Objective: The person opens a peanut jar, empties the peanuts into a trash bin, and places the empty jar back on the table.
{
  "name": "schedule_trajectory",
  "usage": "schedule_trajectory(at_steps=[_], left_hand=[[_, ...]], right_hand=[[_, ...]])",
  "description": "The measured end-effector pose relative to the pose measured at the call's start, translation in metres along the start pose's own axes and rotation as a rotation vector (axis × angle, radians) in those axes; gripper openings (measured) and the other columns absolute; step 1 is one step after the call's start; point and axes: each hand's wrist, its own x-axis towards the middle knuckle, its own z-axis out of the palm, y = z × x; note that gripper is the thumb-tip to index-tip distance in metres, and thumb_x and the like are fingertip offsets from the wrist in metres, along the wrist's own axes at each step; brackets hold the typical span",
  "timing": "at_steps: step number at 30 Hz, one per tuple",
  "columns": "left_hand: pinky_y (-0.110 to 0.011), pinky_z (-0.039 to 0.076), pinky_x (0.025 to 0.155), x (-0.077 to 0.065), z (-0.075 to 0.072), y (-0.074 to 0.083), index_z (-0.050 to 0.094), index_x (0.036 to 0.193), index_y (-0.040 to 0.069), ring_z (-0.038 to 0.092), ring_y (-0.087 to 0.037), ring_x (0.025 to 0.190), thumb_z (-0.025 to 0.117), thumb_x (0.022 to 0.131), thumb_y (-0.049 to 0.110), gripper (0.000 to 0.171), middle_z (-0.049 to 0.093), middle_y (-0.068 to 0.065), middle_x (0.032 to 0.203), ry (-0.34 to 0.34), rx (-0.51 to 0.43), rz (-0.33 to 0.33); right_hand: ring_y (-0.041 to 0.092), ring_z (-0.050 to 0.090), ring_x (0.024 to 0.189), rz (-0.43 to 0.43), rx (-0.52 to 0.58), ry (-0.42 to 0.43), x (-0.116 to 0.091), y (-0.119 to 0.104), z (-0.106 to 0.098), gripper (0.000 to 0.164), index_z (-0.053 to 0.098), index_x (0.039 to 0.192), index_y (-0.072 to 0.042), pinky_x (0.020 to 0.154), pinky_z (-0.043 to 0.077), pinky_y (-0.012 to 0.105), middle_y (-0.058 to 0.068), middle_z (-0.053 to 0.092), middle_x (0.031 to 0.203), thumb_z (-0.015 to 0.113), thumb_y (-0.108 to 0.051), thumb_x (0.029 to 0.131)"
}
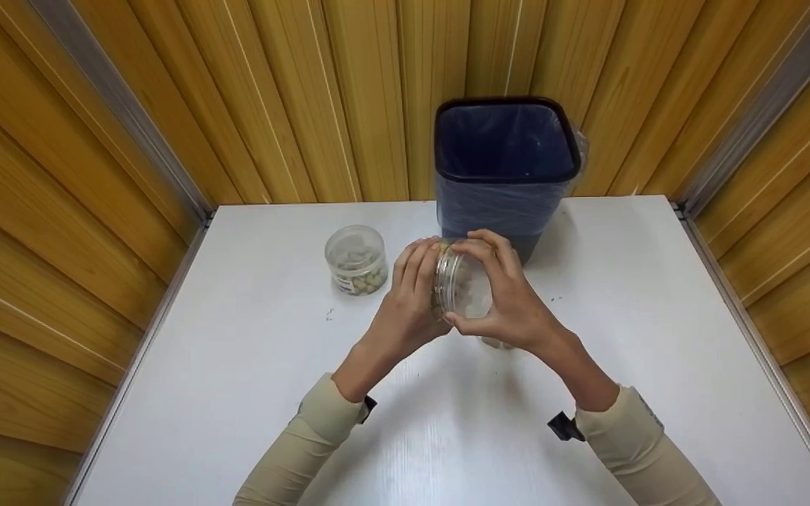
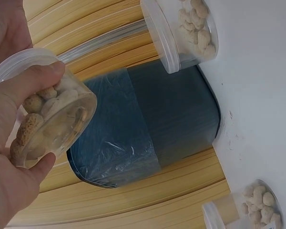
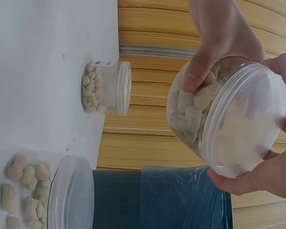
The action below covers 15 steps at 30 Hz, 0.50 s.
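Both hands hold one clear plastic jar (image 3: 188,114) tilted on its side above the table, with peanuts in their shells inside. My left hand (image 1: 408,299) grips the jar's body, thumb and fingers spread around it. At the other end, the fingertips and thumb of my right hand (image 1: 521,302) are curled around the rim of the translucent lid (image 3: 243,126). The lid sits on the jar's mouth. Below the hands, a second lidded jar of peanuts (image 3: 35,191) stands on the table, mostly hidden in the head view.
A third lidded jar of peanuts (image 1: 356,260), bearing a label, stands left of the hands. Behind them rises a blue bin (image 1: 496,207) lined with a plastic bag. The white table (image 1: 236,365) is enclosed by wood-patterned walls (image 1: 349,84).
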Motion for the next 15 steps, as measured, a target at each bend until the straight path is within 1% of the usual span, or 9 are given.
schedule_trajectory(at_steps=[4, 8, 11, 15], left_hand=[[-0.043, 0.037, 0.117, -0.001, -0.001, -0.002, 0.026, 0.153, -0.002, 0.032, -0.036, 0.145, 0.096, 0.059, 0.023, 0.121, 0.037, -0.020, 0.155, 0.016, -0.027, -0.026], [-0.045, 0.034, 0.119, -0.005, -0.004, -0.007, 0.025, 0.153, -0.001, 0.031, -0.036, 0.145, 0.099, 0.057, 0.025, 0.123, 0.036, -0.019, 0.155, 0.026, -0.055, -0.073], [-0.045, 0.032, 0.120, -0.009, -0.006, -0.011, 0.025, 0.153, 0.000, 0.031, -0.035, 0.146, 0.100, 0.056, 0.026, 0.125, 0.036, -0.018, 0.156, 0.033, -0.057, -0.106], [-0.047, 0.032, 0.120, -0.016, -0.008, -0.018, 0.027, 0.152, -0.002, 0.032, -0.036, 0.145, 0.099, 0.057, 0.027, 0.123, 0.038, -0.019, 0.155, 0.068, -0.050, -0.128]], right_hand=[[0.024, 0.032, 0.144, 0.005, 0.020, 0.017, -0.001, 0.002, -0.001, 0.088, 0.046, 0.145, -0.019, 0.109, 0.042, 0.052, 0.013, 0.033, 0.154, 0.091, -0.029, 0.070], [0.023, 0.032, 0.144, 0.037, 0.062, 0.043, -0.003, 0.007, -0.003, 0.089, 0.045, 0.146, -0.019, 0.110, 0.040, 0.053, 0.012, 0.033, 0.154, 0.092, -0.023, 0.070], [0.022, 0.032, 0.144, 0.068, 0.101, 0.061, -0.006, 0.011, -0.003, 0.091, 0.045, 0.147, -0.020, 0.103, 0.046, 0.054, 0.011, 0.033, 0.154, 0.093, -0.020, 0.070], [0.022, 0.033, 0.145, 0.093, 0.157, 0.080, -0.010, 0.019, 0.000, 0.092, 0.043, 0.149, -0.019, 0.097, 0.051, 0.055, 0.009, 0.030, 0.158, 0.093, -0.019, 0.072]])
